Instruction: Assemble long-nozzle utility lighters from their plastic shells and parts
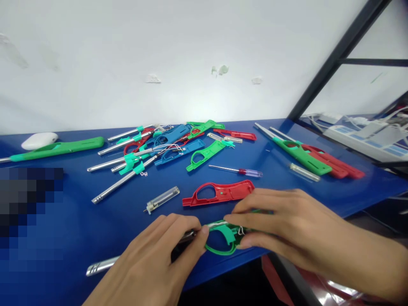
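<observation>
casing (pixel 222 252) in hands (pixel 153 255) (pixel 283 221), near table edge (pixel 219 268)

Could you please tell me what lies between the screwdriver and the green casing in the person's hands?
In the head view, the red casing half lies between the screwdriver and the held green casing.

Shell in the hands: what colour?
The shell is green, the curved piece inside it a mintier green; seen in the head view.

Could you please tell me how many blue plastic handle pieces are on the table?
2 visible: one blue handle piece in the pile near the wall, and a second blue handle piece just in front of it. More may be hidden.
</observation>
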Demonstrator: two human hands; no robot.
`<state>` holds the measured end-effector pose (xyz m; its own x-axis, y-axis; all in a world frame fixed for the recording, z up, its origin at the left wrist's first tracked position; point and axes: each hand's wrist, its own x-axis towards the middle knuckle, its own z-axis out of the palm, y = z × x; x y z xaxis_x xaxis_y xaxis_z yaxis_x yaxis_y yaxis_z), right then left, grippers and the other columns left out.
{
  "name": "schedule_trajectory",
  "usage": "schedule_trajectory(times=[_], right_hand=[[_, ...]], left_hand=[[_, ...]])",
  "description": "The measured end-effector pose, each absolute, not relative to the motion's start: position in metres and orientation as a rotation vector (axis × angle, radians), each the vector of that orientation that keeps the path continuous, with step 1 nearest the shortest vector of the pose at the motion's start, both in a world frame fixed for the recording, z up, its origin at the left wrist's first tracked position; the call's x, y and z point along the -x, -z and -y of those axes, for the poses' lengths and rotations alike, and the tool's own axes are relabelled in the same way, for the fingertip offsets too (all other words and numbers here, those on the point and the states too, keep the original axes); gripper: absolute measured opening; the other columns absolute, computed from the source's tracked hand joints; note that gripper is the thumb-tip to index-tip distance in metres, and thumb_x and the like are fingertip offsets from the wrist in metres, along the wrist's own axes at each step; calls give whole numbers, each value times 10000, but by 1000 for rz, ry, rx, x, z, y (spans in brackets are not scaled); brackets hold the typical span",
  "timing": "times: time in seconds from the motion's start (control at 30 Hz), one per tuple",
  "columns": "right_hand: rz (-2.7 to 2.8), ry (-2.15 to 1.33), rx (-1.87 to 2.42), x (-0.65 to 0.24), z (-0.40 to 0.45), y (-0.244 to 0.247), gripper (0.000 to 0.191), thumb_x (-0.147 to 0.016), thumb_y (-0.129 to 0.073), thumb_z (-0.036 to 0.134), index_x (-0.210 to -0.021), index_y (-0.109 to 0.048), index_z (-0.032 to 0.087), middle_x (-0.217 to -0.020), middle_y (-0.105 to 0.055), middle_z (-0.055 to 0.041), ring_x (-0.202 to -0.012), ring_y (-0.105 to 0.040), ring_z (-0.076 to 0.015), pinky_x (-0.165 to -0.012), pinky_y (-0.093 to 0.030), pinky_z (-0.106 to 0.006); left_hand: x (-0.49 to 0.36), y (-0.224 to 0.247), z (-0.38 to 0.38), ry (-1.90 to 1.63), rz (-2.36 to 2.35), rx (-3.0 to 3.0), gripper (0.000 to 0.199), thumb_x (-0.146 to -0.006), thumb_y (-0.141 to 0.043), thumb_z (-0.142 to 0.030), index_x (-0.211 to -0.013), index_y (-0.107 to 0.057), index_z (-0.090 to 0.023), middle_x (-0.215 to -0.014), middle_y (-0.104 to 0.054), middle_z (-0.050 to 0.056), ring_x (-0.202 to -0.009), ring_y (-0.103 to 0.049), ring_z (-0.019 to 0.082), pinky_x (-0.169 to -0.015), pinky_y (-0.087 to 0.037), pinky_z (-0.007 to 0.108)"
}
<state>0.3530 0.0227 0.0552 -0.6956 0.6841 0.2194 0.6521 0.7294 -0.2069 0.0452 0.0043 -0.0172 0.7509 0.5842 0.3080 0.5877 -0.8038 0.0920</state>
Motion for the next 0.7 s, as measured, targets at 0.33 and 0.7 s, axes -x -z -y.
schedule_trajectory(times=[0.33, 0.7], right_hand=[[2461, -185, 1038, -350, -8, -30, 315, -1154, -494, 313, -1196, -796, 237, -1091, -802, -56, -899, -724, -163, -758, -613, -258], [2302, -130, 933, -352, -8, -19, 233, -1107, -612, 284, -1164, -817, 190, -1069, -849, -67, -909, -784, -186, -818, -666, -295]], left_hand=[[-38, 26, -7, 384, 1016, 2888, 785, -939, -439, -21, -1654, -406, -343, -1503, -631, 68, -1366, -624, 287, -1123, -586, 518], [-44, 18, -14, 464, 938, 2913, 659, -1006, -434, -88, -1605, -476, -360, -1404, -706, 40, -1221, -721, 245, -1061, -623, 452]])
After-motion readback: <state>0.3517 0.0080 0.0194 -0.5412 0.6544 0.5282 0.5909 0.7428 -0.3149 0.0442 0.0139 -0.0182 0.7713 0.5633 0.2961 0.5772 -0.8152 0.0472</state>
